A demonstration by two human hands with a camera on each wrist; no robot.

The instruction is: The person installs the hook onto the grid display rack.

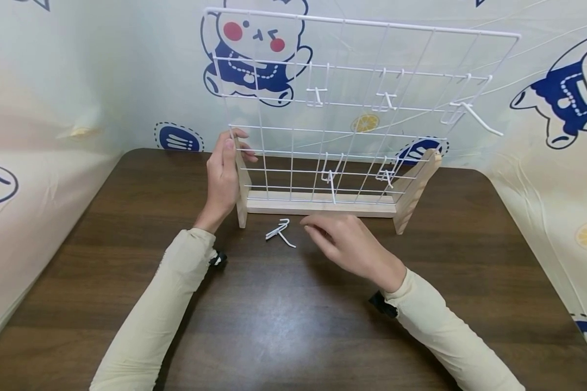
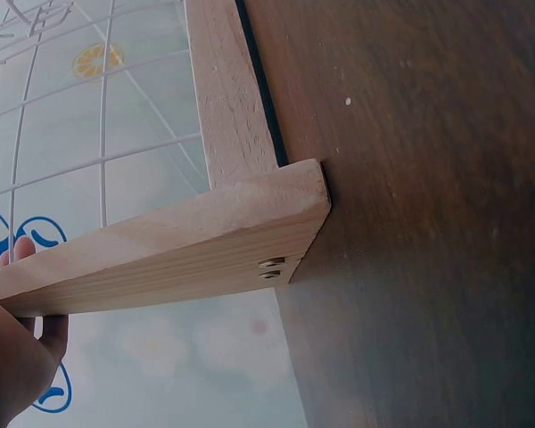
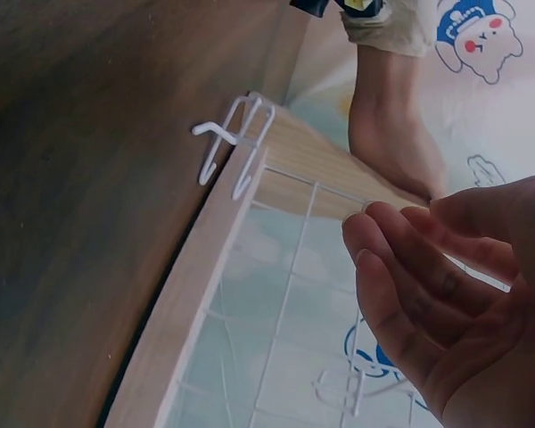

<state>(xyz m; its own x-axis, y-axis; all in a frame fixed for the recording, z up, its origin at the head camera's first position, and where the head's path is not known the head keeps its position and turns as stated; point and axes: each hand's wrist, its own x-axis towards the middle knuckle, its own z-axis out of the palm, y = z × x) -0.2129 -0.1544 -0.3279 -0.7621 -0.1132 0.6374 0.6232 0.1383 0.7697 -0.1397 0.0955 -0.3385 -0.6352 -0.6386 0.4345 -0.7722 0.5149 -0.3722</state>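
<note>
A white wire grid rack (image 1: 293, 130) on a wooden base stands upright at the back of the table. My left hand (image 1: 222, 174) grips its left wooden side piece (image 2: 160, 254), thumb on the near side and fingers behind. Between my hands, in front of the base, a loose white wire hook (image 1: 278, 231) lies on the table; the right wrist view shows this hook (image 3: 236, 138) near the base's end. My right hand (image 1: 349, 244) hovers just right of the hook, its fingers loosely bent and nothing between them.
Several white hooks hang on the grid, among them a lower one (image 1: 331, 179) and an upper right one (image 1: 469, 108) that juts forward. The right wooden side piece (image 1: 416, 190) angles outward. Behind the brown table (image 1: 274, 326) hangs a printed cloth (image 1: 142, 65).
</note>
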